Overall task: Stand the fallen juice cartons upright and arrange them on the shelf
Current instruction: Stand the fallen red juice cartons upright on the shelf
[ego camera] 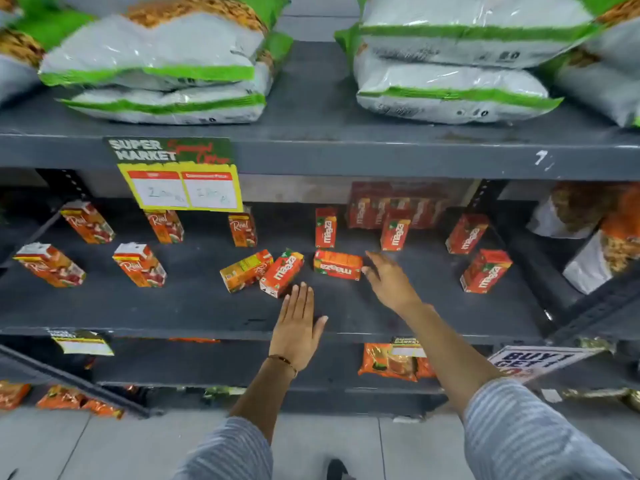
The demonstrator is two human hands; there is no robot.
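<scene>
Over the shelf (207, 306), flat empty hands (298, 323).

three fallen cartons (281, 271) mid-shelf, others upright (325, 227)

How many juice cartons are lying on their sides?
3, all mid-shelf: a Real carton, a Maaza carton touching it, and another Maaza carton by the right hand.

White-and-green snack bags (156, 60) lie stacked on the upper shelf, a yellow price sign (180, 181) hanging from its edge.
</scene>
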